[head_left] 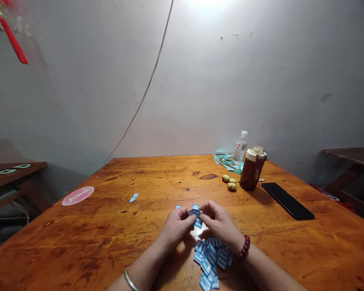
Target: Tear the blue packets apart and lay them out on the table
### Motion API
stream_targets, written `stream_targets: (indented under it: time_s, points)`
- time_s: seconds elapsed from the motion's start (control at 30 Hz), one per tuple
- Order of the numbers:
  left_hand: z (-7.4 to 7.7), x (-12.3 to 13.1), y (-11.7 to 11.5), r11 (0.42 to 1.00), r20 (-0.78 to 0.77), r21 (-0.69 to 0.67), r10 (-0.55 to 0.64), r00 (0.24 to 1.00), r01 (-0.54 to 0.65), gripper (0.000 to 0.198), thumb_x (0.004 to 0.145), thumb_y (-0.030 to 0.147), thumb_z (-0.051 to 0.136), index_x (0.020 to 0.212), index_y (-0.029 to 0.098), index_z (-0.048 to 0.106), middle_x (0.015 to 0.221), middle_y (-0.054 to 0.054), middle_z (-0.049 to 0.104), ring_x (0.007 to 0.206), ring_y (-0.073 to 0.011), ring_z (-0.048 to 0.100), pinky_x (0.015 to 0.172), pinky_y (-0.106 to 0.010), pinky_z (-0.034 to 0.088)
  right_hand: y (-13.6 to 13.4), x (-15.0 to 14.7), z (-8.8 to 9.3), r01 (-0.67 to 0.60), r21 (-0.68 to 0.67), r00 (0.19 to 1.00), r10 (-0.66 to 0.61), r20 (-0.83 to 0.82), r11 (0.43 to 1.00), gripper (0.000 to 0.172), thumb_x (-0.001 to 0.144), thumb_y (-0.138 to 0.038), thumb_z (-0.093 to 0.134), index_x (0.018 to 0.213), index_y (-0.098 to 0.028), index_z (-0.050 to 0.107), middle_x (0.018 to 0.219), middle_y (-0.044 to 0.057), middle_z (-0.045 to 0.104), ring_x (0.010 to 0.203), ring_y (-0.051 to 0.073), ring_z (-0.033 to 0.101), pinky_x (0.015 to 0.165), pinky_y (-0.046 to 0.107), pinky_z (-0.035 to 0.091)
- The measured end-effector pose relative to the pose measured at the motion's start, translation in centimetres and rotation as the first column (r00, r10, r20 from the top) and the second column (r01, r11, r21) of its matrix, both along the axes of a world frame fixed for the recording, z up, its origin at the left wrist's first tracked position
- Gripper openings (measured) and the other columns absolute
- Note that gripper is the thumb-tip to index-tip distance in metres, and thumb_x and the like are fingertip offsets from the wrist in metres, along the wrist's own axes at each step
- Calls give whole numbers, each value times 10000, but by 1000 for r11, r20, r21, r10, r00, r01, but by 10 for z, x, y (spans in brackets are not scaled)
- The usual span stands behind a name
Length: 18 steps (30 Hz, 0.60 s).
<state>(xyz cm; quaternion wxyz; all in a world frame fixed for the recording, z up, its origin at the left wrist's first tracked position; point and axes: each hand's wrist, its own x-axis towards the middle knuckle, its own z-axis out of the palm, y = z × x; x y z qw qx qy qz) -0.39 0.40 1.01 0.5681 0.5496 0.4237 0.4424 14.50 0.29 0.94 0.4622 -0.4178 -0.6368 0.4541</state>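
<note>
Both hands meet over the middle of the wooden table (109, 230), with several small blue-and-white cards (195, 211) between their fingers. My left hand (176, 225) pinches the cards from the left, and my right hand (220, 222) from the right. Partly beneath my right hand and wrist lies a loose pile of similar blue-and-white cards (209, 258). Another card (178, 207) shows just behind my left hand, partly hidden. Farther left, a blue-and-white piece (134, 197) lies alone on the wood.
At the right stand a brown sport bottle (252, 169) and a clear water bottle (240, 148) beside a teal strap (226, 161). Several yellowish round items (231, 186) and a black phone (287, 201) lie nearer. A pink oval sticker (78, 196) is at the left edge.
</note>
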Motion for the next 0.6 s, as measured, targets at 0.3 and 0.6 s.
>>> stream_targets:
  time_s: [0.3, 0.6]
  points:
    - [-2, -4, 3, 996, 66, -81, 32, 997, -27, 239, 669, 360, 592, 667, 126, 545, 572, 10, 540, 479, -65, 471, 465, -175, 338, 6, 3, 1, 34, -140, 988, -54, -145, 990, 71, 651, -178, 527, 643, -170, 457, 555, -63, 443, 470, 62, 400, 454, 189, 340]
    - [-2, -4, 4, 997, 95, -68, 49, 994, -42, 252, 620, 347, 645, 609, 132, 514, 521, 25, 524, 440, -54, 439, 450, -175, 328, 6, 2, 2, 14, -69, 987, -25, -160, 998, 130, 705, -251, 540, 791, -160, 504, 660, -22, 490, 563, 82, 444, 487, 193, 362]
